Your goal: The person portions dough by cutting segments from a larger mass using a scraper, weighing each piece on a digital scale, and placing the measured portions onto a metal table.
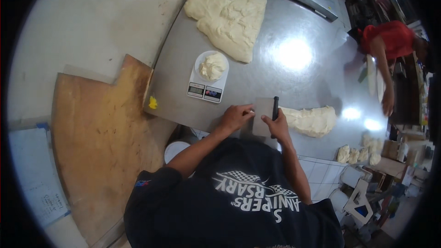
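My right hand [278,127] grips a dough scraper [262,118] with a flat blade and a black handle. To its right lies a long piece of dough [314,120], its near end beside the scraper. My left hand [237,117] is left of the blade, with fingertips pinched together close to its edge; whatever they hold is too small to make out. Beyond my left hand stands a white kitchen scale [206,92], and a lump of dough [212,66] sits on its round pan. A large mass of dough [227,16] spreads over the far left of the table.
The steel table [174,96] has a yellow mark at its left corner. Several small dough pieces [353,154] lie at the near right. A person in red [388,39] reaches over the right end. A wooden board [98,147] stands at the left.
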### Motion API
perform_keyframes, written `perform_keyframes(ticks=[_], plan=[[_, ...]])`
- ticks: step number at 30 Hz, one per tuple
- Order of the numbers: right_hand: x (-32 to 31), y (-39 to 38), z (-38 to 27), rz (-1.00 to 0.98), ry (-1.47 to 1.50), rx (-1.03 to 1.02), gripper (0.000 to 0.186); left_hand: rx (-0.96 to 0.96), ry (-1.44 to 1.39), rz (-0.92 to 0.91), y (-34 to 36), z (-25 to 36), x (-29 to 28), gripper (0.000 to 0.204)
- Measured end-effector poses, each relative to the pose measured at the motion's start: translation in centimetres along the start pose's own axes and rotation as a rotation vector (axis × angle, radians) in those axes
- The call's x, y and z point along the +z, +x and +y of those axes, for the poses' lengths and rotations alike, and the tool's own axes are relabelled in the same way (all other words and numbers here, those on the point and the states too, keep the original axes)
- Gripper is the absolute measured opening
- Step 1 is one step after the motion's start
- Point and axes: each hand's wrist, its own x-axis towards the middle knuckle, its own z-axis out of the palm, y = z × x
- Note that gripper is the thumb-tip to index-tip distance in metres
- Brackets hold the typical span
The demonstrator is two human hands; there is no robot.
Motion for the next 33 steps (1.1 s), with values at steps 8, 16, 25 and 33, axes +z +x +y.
perform_keyframes(ticks=[8, 16, 25, 33], plan=[[2.2, 0.7, 1.7, 0.097, 0.034, -0.021, 0.044, 0.018, 0.065, 0.003, -0.1, 1.4, -1.3, 0.023], [2.7, 0.9, 0.5, 0.164, 0.001, -0.15, 0.042, 0.136, -0.2, 0.042, -0.2, 2.9, -2.4, 0.019], [1.1, 0.6, 0.9, 0.192, 0.201, -0.085, 0.04, 0.475, 0.54, 0.498, 6.8, -1.9, -13.0, 0.042], [-0.6, 0.5, 3.5, 0.316, 0.202, -0.021, 0.05, 0.57, 0.552, 0.199, 10.7, -6.7, -15.9, 0.088]])
